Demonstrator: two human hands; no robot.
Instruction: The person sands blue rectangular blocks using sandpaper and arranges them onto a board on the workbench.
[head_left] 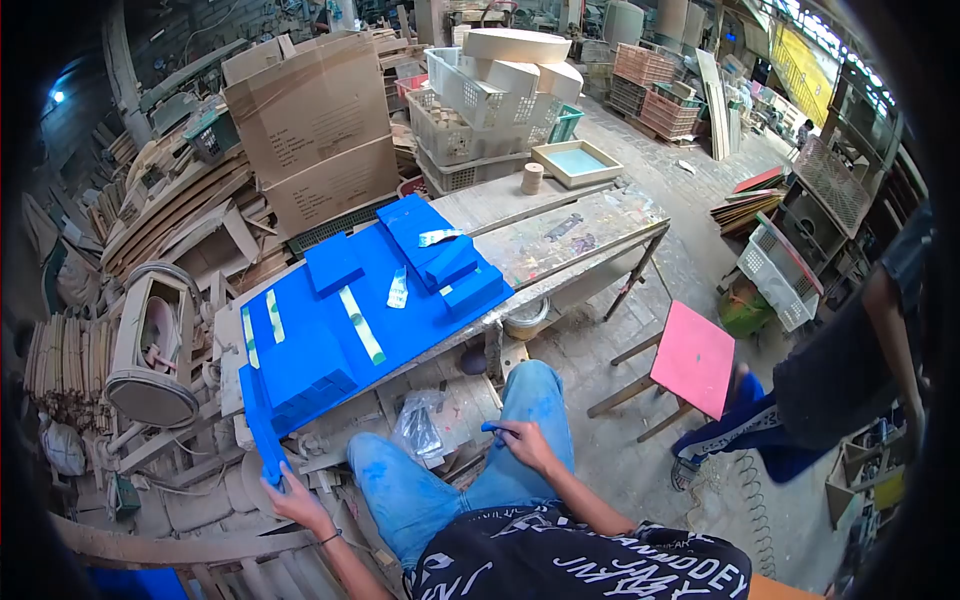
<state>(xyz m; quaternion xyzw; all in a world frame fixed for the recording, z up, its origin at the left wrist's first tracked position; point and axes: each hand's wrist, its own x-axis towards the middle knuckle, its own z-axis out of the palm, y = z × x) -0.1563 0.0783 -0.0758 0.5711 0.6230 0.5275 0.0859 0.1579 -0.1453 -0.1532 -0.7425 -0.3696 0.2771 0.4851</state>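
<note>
At the lower left, my left hand [293, 498] grips the near end of a narrow blue strip [263, 430], which lies along the left end of the bench and juts over its edge. Over my right thigh, my right hand [525, 443] is closed on a small blue object [490, 427], too small to name. A large blue board [385, 262] covers the near part of the bench. On it lie a stack of blue boards [310, 385], a blue block [334, 265], more blue blocks [472, 292] and pale green tape strips [362, 325].
The paint-stained bench [590, 225] carries a wooden roll [533, 179] and a shallow tray [578, 162]. Cardboard [310, 120] and crates [460, 140] stand behind. A pink-topped stool [694, 360] is at the right, with another person [840, 370] beside it. Plastic bag [418, 425] lies below.
</note>
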